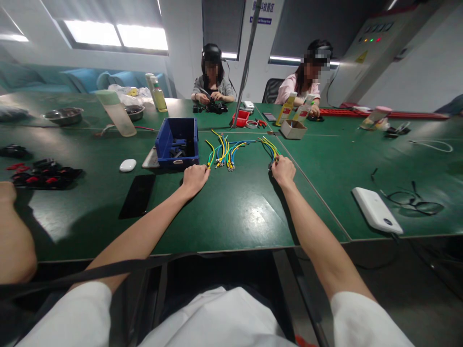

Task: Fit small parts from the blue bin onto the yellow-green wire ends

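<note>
My left hand [196, 177] is closed, fingertips at the near end of a yellow-green wire [211, 156] beside the blue bin. To its right lies a loose pile of short yellow, blue and green wires [228, 153], with metal terminals at their near ends. My right hand [284, 169] is closed over the near end of a second bunch of wires [269, 146], whose coloured tails fan out away from me. Its fingertips are partly hidden behind the hand.
A blue bin [177, 161] of dark parts stands left of the wires. Nearer lie a black phone [137, 196] and a white case [128, 165]. A white power bank [376, 210] and glasses [412, 202] lie right. Two people sit opposite; another person's arm [16, 236] shows left.
</note>
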`<action>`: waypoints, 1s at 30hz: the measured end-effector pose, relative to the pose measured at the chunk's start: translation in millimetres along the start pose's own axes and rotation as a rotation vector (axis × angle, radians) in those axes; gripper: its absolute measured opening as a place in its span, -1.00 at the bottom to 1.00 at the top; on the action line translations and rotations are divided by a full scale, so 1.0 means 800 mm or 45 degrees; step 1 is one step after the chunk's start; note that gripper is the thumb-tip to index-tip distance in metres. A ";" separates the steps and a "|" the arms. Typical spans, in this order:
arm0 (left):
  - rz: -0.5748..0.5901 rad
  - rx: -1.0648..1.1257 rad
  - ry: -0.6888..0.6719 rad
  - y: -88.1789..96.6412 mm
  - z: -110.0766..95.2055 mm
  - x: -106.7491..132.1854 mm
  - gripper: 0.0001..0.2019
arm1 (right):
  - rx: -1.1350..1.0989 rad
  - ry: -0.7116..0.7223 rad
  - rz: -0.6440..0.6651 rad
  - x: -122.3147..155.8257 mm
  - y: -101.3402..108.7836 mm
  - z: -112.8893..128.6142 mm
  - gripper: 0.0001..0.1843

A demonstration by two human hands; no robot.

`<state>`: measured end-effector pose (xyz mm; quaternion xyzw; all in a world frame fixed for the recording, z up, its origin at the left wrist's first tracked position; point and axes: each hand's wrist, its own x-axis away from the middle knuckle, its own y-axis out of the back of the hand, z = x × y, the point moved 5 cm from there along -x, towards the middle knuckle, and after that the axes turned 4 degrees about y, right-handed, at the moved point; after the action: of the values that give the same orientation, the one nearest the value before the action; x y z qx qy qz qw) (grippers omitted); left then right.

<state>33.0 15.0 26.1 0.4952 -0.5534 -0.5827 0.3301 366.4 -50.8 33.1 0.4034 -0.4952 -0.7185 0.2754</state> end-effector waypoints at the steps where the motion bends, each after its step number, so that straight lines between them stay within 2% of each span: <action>1: -0.011 0.011 0.001 0.000 0.000 0.000 -0.58 | 0.001 0.006 -0.003 0.000 -0.001 -0.001 -0.63; 8: -0.101 0.180 0.014 0.002 0.002 0.000 -0.62 | 0.003 0.032 -0.042 -0.004 -0.004 -0.003 -0.63; 14: -0.118 0.572 0.003 -0.003 0.006 -0.007 -0.74 | -0.003 0.032 -0.040 -0.003 -0.001 -0.002 -0.63; 20: -0.075 0.988 0.067 -0.010 0.006 -0.012 -0.90 | -0.034 0.073 -0.186 -0.003 0.004 -0.001 -0.65; 23: 0.075 1.324 0.215 -0.018 0.006 -0.014 -0.95 | -0.073 0.111 -0.255 -0.003 0.004 0.001 -0.67; 27: 0.414 1.911 0.391 -0.031 -0.003 -0.011 -0.90 | -0.131 0.191 -0.342 0.000 0.004 0.005 -0.69; 30: 0.520 2.056 0.397 -0.031 -0.009 -0.008 -0.86 | -0.191 0.254 -0.376 0.005 0.004 0.012 -0.70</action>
<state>45.5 23.0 3.8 0.5441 -0.8264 0.1375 0.0465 356.3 -50.2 36.6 0.5192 -0.3460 -0.7424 0.2439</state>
